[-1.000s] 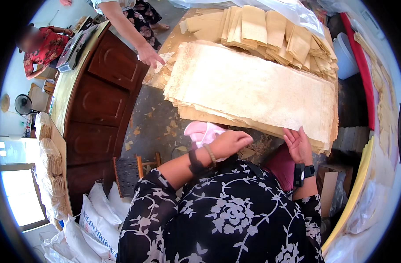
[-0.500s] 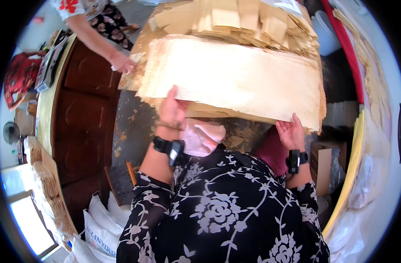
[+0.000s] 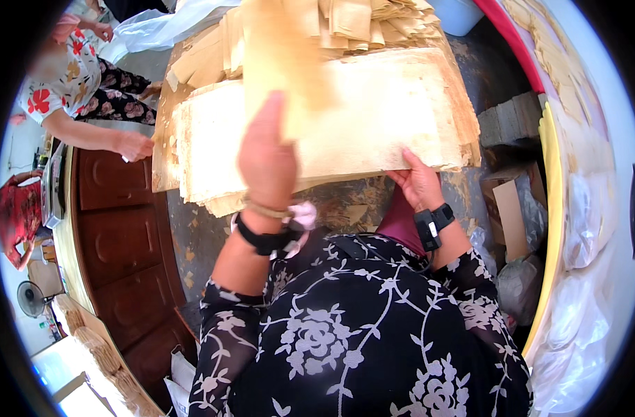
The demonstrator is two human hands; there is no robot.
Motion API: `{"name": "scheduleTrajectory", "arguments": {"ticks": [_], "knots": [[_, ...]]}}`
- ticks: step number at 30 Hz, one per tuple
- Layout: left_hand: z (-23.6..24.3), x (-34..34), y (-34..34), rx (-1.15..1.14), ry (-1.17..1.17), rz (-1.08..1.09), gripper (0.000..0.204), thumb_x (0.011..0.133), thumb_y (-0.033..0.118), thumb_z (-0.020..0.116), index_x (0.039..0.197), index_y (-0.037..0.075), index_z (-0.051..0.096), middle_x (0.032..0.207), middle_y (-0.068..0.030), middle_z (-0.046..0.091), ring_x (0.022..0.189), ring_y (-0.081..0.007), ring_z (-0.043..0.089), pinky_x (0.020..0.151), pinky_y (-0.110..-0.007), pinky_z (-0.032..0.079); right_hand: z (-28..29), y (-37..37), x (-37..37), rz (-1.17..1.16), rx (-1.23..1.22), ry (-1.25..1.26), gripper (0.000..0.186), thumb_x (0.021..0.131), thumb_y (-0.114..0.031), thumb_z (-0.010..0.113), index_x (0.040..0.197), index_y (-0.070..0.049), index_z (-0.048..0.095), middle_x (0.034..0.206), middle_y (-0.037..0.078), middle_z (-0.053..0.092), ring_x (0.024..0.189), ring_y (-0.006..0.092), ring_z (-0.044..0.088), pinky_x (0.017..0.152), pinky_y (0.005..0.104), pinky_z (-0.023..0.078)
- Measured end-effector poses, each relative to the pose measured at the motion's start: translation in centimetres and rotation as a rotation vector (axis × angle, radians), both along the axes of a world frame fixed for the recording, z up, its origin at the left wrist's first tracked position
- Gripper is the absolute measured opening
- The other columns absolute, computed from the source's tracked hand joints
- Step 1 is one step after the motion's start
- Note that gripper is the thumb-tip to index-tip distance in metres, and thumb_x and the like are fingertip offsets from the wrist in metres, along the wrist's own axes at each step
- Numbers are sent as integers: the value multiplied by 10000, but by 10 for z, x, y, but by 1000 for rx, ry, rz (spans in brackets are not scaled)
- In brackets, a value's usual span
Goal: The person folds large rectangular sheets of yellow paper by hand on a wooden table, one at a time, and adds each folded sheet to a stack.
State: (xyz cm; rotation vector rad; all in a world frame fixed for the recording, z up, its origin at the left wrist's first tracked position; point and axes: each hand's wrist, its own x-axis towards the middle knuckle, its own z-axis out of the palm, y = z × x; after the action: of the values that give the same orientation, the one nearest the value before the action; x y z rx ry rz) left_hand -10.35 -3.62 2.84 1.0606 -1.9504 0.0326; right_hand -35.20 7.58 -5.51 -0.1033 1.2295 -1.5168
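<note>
One view is all we have, from the head camera looking down over our own flower-printed black sleeves. Our left hand (image 3: 267,156) is raised in front of us, back of the hand toward the camera, and it holds a single pale tan sheet (image 3: 283,62) lifted up off the pile; the sheet rises past the fingertips toward the top of the picture and looks blurred. Its fingers lie close together against the sheet, though we cannot tell how the thumb grips, since it is hidden behind the hand. A black watch and a thin bracelet sit on that wrist, with a bit of pink cloth (image 3: 303,214) just beside it.

Our right hand (image 3: 418,182) rests at the near edge of the big stack of sheets (image 3: 387,118), fingers together and tucked at the stack's lower edge, thumb out to the side; a black watch is strapped to that wrist. The stack lies flat on a worn, stained tabletop (image 3: 352,201). Behind it, smaller folded tan pieces (image 3: 359,17) are heaped.

At the left, another person in a red-flowered top stands near a dark wooden cabinet (image 3: 116,229), one hand (image 3: 135,146) just beside the stack's left corner.
</note>
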Motion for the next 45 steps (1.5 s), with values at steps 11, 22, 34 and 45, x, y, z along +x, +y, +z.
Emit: {"name": "scheduleTrajectory", "arguments": {"ticks": [11,22,34,45], "knots": [[-71,-118,31,66,-461,-298,390,850,177,547,1210,28,570,1210,-134,619,1117,-255,574,840,-357,472,25,18,-14,67,-174,-164,510,1005,-429,422,1339,-45,458,1189,139,638,1012,259,662,860,405,550],[-10,-78,-29,244,-712,-74,645,964,515,451,1419,57,421,1520,-144,357,1424,-266,309,1154,-406,262,7,18,-43,88,108,185,292,905,-221,652,1130,-45,593,1029,63,672,890,162,659,721,320,570],[-28,-44,-49,278,-826,-244,614,878,202,612,1444,107,394,1529,-117,344,1444,-269,260,1170,-419,241,14,22,-29,503,235,-59,257,860,-163,696,1077,-52,615,972,44,674,814,164,642,720,310,541],[-59,50,59,557,109,-537,307,828,58,630,1132,56,670,1098,-118,691,1037,-269,652,914,-367,500,49,12,82,1097,-79,-39,280,911,-160,665,1160,-35,637,1111,86,688,996,164,667,826,279,540]]}}
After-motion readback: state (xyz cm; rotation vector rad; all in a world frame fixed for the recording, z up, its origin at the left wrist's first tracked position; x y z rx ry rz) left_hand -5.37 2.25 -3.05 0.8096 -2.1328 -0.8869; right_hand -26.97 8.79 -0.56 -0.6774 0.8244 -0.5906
